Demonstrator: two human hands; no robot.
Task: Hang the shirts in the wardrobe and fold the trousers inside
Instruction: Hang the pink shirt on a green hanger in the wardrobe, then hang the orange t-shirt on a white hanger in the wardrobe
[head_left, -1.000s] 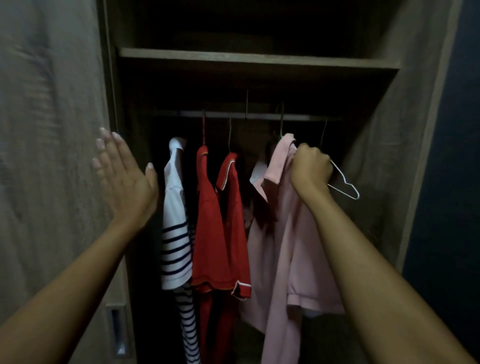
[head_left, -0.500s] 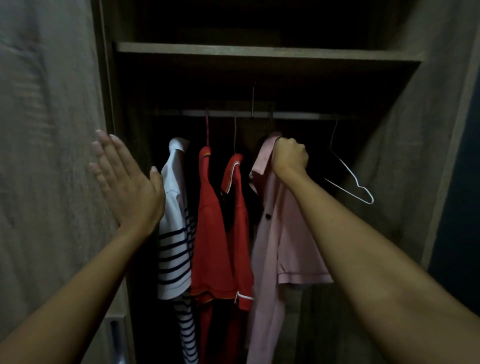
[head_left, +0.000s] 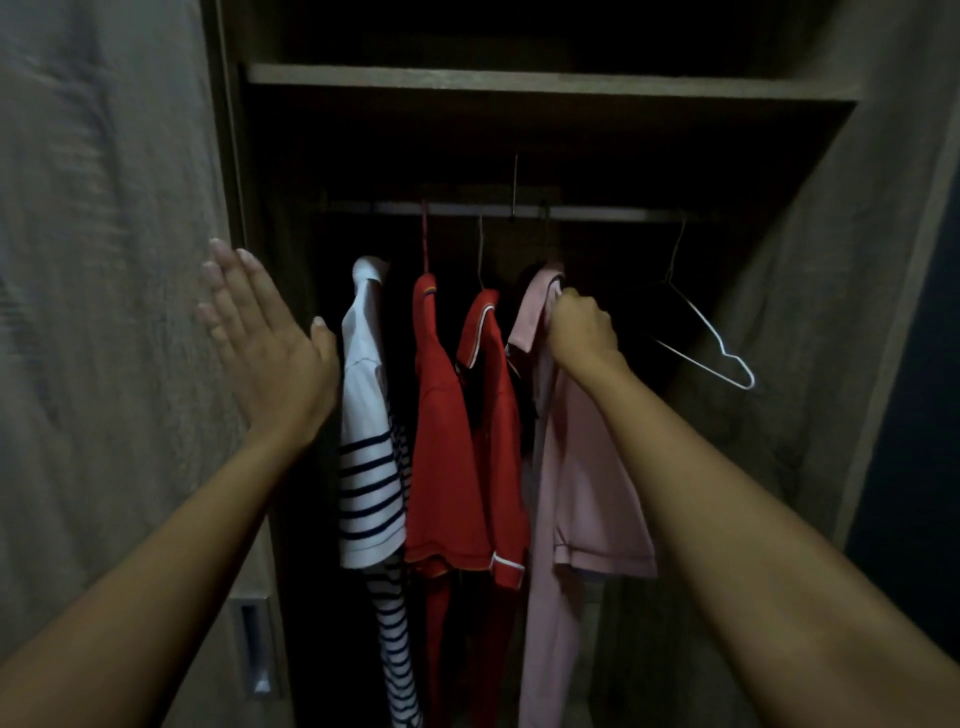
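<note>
Under the rail (head_left: 597, 213) of the wardrobe (head_left: 519, 83) four tops hang edge-on. A white striped shirt (head_left: 366, 415) is toward its left end. A red shirt (head_left: 441, 441) and a white-trimmed red polo (head_left: 501, 415) hang below its middle. Just right of them is a pink shirt (head_left: 592, 478), its collar gripped by the right hand (head_left: 582, 327).

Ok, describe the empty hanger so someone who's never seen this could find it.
Look at the rail under the wardrobe's shelf. Past the pink shirt that the right hand grips, at the rail's far right, hangs a thin white wire hanger. It alone carries no garment.
</note>
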